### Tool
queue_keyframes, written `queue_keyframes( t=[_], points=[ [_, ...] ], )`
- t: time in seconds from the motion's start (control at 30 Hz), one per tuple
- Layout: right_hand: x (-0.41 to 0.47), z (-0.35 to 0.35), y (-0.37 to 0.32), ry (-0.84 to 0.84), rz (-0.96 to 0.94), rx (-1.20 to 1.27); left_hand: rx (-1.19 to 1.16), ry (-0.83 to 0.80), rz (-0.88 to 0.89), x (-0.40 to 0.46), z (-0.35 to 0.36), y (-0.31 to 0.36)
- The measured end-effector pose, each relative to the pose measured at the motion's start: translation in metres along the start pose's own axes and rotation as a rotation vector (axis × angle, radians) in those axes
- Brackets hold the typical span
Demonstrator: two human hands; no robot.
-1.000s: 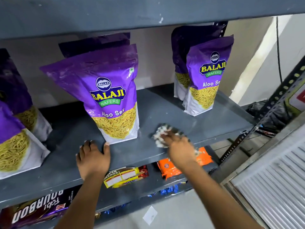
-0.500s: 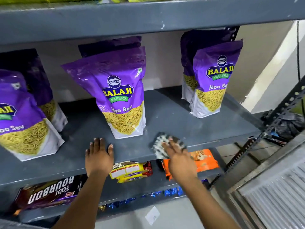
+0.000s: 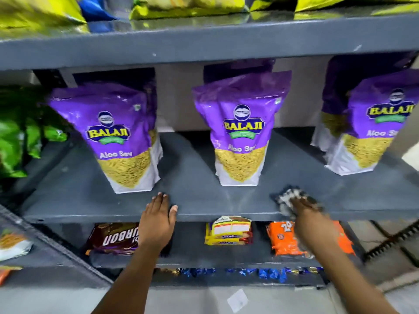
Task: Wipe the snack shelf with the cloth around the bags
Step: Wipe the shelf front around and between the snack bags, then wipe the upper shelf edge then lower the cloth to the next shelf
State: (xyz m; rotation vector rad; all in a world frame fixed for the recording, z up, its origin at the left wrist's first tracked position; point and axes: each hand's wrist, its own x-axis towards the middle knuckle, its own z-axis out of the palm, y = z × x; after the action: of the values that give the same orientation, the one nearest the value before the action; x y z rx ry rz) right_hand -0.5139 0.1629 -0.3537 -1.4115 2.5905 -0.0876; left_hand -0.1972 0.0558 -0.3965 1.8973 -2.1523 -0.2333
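A grey metal snack shelf point(image 3: 195, 177) carries three upright groups of purple Aloo Sev bags: left point(image 3: 118, 137), middle point(image 3: 242, 130) and right point(image 3: 371, 128). My right hand point(image 3: 310, 220) presses a black-and-white patterned cloth point(image 3: 290, 198) onto the shelf near its front edge, between the middle and right bags. The hand and cloth are blurred. My left hand point(image 3: 158, 218) lies flat on the front edge with fingers together, below the gap between the left and middle bags, holding nothing.
Green bags point(image 3: 20, 137) stand on the neighbouring shelf at left. Yellow and blue bags point(image 3: 181, 5) lie on the shelf above. The lower shelf holds a brown Bourbon pack point(image 3: 113, 239), a yellow pack point(image 3: 229, 231) and an orange pack point(image 3: 283, 239). Blue-wrapped sweets point(image 3: 267, 273) lie beneath.
The view has swung left and up, bringing the left bag, green bags and top shelf into sight. My right hand and cloth stay by the front edge; my left hand stays on the edge.
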Motion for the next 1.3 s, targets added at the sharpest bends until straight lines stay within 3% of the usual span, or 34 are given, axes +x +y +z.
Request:
queue_keyframes(
  t=[0.17,0.33,0.47,0.6,0.7,0.77,0.9,1.07,1.2,1.3],
  points=[
    [-0.053,0.001,-0.14,-0.197,-0.228,0.115,0.05,-0.032,0.054,0.008,-0.015,-0.044],
    [-0.015,-0.011,-0.221,-0.027,-0.338,0.125,0.026,-0.094,0.131,0.013,-0.013,-0.06],
    [-0.012,0.0,-0.229,-0.135,-0.204,-0.054,0.054,-0.127,0.124,0.012,-0.012,-0.057],
    [-0.042,-0.006,-0.234,-0.255,-0.128,-0.03,0.037,-0.167,0.152,0.012,-0.012,-0.063],
    [-0.041,-0.017,-0.241,-0.133,-0.096,0.054,-0.003,-0.166,0.151,0.014,-0.011,-0.065],
    [-0.037,-0.013,-0.246,-0.11,-0.115,0.062,-0.036,-0.122,0.141,0.014,-0.01,-0.066],
    [-0.054,0.014,-0.243,-0.229,-0.178,0.007,-0.021,-0.056,0.213,0.015,-0.004,-0.07],
    [-0.089,0.021,-0.224,-0.184,-0.274,0.072,0.052,-0.035,0.323,0.012,-0.007,-0.092],
    [-0.111,0.028,-0.203,-0.406,-0.304,0.216,0.091,-0.099,0.317,-0.001,-0.007,-0.112],
    [-0.13,0.034,-0.193,-0.489,-0.285,0.303,0.085,0.078,0.347,-0.01,-0.003,-0.125]
  ],
)
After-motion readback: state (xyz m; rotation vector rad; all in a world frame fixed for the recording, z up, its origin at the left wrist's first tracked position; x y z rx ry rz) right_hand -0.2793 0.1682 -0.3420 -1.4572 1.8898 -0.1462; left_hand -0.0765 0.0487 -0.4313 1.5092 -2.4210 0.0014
